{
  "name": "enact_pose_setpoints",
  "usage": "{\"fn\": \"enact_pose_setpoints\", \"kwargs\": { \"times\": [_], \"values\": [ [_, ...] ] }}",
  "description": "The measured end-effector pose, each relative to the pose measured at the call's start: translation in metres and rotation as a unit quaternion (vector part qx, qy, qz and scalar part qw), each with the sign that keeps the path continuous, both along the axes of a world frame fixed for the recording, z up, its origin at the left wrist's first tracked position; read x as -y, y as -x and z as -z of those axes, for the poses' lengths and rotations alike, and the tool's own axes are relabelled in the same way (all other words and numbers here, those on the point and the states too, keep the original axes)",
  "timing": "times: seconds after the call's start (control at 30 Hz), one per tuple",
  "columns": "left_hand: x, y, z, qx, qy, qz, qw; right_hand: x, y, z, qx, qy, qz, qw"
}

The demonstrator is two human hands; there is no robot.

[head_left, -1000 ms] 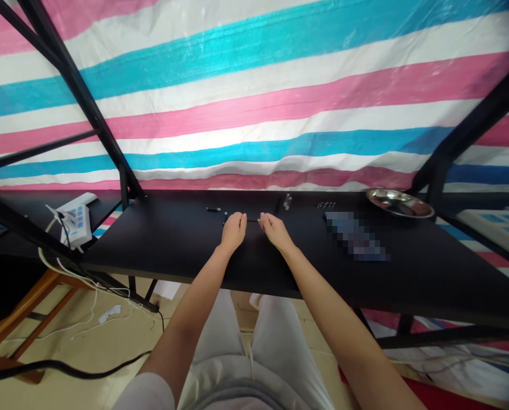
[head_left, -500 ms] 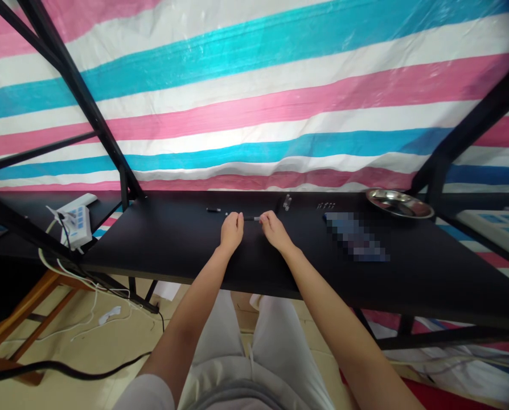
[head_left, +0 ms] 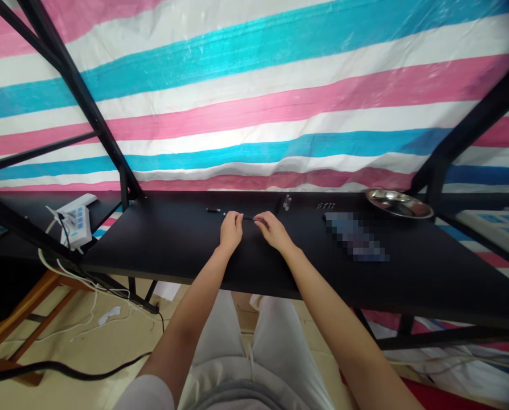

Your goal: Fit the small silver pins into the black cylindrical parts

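Note:
A slim black pen (head_left: 247, 217) spans the gap between my two hands above the black table. My left hand (head_left: 231, 230) is closed around its left end, thumb on top. At its right end, the thumb and fingertips of my right hand (head_left: 271, 228) pinch it; the exact tip is hidden by the fingers. Just left of my left hand lies a short black pen-like piece (head_left: 213, 210) with a pale end, and a tiny light part beside it. Several clear small pieces (head_left: 287, 202) lie beyond my right hand.
Several tiny clear parts (head_left: 325, 205) sit in a group farther right. A blurred blue packet (head_left: 357, 236) lies in front of them, and a round metal dish (head_left: 399, 204) stands at the right back. A white power strip (head_left: 79, 225) is at the left, with cables hanging down.
My right hand has shifted slightly left along the pen, covering the clear section that showed at its right end. My left hand has barely moved.

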State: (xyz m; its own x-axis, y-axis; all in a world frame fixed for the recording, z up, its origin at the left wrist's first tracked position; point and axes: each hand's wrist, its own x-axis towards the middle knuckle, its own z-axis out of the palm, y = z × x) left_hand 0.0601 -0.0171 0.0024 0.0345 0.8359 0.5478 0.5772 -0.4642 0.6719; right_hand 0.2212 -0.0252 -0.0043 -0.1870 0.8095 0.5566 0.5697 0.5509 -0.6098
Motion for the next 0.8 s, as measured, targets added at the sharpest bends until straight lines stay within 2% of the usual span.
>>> {"fn": "enact_pose_setpoints", "kwargs": {
  "times": [0.1, 0.23, 0.33, 0.4, 0.57, 0.7, 0.8],
  "values": [
    [-0.0013, 0.0002, 0.0015, 0.008, 0.000, 0.002, 1.000, 0.0015, -0.0018, -0.0025, 0.073, -0.034, 0.026, 0.996],
    [-0.0052, 0.0007, 0.0059, 0.034, 0.018, -0.006, 0.999, 0.0006, -0.0043, 0.0000, 0.182, -0.063, 0.145, 0.970],
    [-0.0067, 0.0011, 0.0077, 0.037, 0.016, -0.003, 0.999, -0.0009, -0.0054, 0.0027, 0.187, -0.062, 0.189, 0.962],
    [-0.0059, 0.0012, 0.0072, 0.015, 0.009, 0.010, 1.000, -0.0012, -0.0050, 0.0027, 0.171, -0.066, 0.167, 0.969],
    [-0.0020, 0.0003, 0.0054, -0.041, -0.014, 0.069, 0.997, -0.0003, -0.0004, -0.0003, 0.172, -0.063, 0.063, 0.981],
    [0.0001, -0.0017, 0.0055, -0.073, -0.019, 0.121, 0.990, 0.0006, 0.0024, 0.0000, 0.212, -0.063, 0.051, 0.974],
    [0.0019, -0.0030, 0.0045, -0.069, -0.011, 0.135, 0.988, 0.0011, 0.0036, 0.0011, 0.226, -0.065, 0.049, 0.971]
  ]
}}
